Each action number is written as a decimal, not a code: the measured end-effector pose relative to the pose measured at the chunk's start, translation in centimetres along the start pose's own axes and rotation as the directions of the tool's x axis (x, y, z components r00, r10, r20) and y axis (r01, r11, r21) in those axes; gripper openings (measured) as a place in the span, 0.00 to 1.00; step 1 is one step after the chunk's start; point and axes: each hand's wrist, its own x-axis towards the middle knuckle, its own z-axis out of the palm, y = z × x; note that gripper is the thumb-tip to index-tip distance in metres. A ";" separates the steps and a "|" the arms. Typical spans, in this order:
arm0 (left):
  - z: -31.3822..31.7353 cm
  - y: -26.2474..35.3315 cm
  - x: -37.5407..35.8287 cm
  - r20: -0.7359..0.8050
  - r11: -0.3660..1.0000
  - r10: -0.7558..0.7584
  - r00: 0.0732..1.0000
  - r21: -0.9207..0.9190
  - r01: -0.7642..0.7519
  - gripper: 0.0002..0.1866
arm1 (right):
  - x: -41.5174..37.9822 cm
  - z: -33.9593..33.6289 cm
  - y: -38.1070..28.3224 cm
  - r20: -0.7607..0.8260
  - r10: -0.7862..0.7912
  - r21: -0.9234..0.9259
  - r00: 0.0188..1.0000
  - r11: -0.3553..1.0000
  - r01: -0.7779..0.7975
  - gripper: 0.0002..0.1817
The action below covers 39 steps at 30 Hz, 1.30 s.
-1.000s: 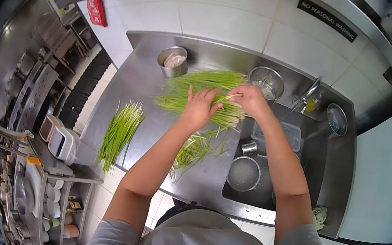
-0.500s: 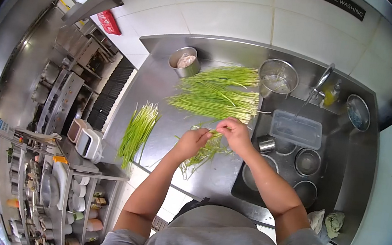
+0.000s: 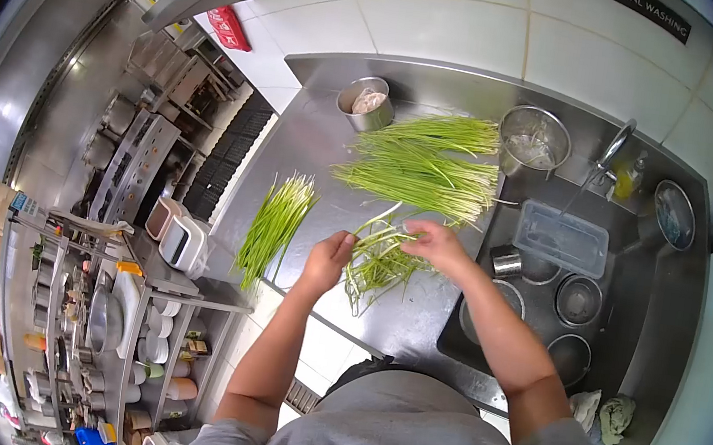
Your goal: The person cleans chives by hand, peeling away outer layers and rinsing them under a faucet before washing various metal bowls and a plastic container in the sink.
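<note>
My left hand (image 3: 329,259) is closed, fingers pinched around a chive (image 3: 378,217) that slants up to the right. Just right of it, my right hand (image 3: 438,245) has its fingers stretched out and apart over a loose heap of chive trimmings (image 3: 382,271). Beyond both hands, a broad pile of long chives (image 3: 421,177) lies on the steel counter (image 3: 308,149), pale ends to the right. A smaller bunch of chives (image 3: 276,228) rests to the left, pale ends away from me.
A steel pot (image 3: 366,105) stands at the back left, another pot (image 3: 535,138) beside the tap (image 3: 607,165). The sink (image 3: 632,322) on the right holds a clear plastic container (image 3: 562,238) and several metal bowls. Shelving (image 3: 141,320) with crockery stands at the lower left.
My hands have moved apart from a shared pinch. The left still grips a chive, while the fingers of the right have spread. The whole view has shifted slightly.
</note>
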 end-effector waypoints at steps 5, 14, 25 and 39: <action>3.3 3.8 -0.2 -0.102 0.971 0.102 0.989 0.227 -0.077 0.15 | 0.6 2.4 -1.1 0.109 0.138 0.581 0.984 0.794 -0.176 0.09; 3.3 2.5 -0.4 -0.121 0.960 0.169 0.978 0.244 -0.136 0.15 | 1.3 -1.2 0.6 -0.065 0.249 0.739 0.966 0.663 -0.121 0.09; 3.8 0.2 -0.1 -0.031 0.996 -0.077 0.997 -0.038 0.076 0.15 | 1.3 -0.3 1.3 -0.131 0.226 0.622 0.965 0.777 -0.097 0.08; 4.9 2.4 -1.0 -0.067 0.983 0.001 0.998 0.185 0.012 0.14 | 0.3 3.0 0.8 0.019 0.243 0.595 0.970 0.777 -0.206 0.08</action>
